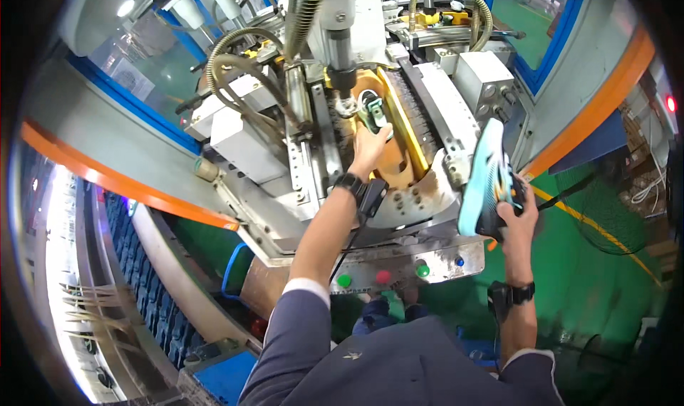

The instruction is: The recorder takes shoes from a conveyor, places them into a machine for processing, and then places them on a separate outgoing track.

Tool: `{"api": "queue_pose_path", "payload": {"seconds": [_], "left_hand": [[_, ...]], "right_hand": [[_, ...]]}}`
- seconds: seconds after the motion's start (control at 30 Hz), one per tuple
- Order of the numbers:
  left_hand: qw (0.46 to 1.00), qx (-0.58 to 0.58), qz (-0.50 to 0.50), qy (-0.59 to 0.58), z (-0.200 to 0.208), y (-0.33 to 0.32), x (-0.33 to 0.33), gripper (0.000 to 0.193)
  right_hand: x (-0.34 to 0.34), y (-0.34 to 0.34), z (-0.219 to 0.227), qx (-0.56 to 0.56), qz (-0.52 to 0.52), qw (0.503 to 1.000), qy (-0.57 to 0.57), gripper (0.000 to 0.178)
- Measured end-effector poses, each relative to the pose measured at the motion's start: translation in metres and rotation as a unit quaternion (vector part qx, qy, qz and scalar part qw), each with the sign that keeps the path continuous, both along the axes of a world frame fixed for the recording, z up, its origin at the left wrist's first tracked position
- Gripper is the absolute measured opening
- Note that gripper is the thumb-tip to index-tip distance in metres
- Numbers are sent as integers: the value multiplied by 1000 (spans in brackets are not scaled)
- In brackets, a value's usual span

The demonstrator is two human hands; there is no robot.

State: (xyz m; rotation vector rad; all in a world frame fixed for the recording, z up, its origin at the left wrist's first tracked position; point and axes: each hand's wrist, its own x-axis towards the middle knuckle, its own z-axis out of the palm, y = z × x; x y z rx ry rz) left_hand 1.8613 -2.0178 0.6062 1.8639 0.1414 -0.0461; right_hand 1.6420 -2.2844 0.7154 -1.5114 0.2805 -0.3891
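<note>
My left hand (369, 148) reaches into the machine's middle, its fingers closed round one end of a dark and green sneaker (373, 108). That sneaker lies in a yellow-walled cradle (400, 121), just right of a vertical metal press rod (340, 60). Off to the right, outside the cradle, my right hand (519, 217) grips a second sneaker (486, 185) near its black heel. This one is held up on its side, its pale turquoise sole facing left. Part of the first sneaker is covered by my left hand.
Below the cradle, the front panel (399, 281) carries green, red and blue buttons. Coiled hoses (246, 68) and metal blocks flank the cradle. Orange-edged guards (595, 114) curve round both sides. A lit conveyor (64, 285) runs along the left.
</note>
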Motion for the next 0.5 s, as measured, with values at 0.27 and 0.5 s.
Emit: {"api": "queue_pose_path", "payload": {"seconds": [0.27,0.5], "left_hand": [[963,208,123,121,-40,-7,87,67],[888,-417,-23,190,74,69,-57,27]], "right_hand": [[31,-26,21,-185,-96,977,39,53],[237,17,46,-384,71,906,165,59]]}}
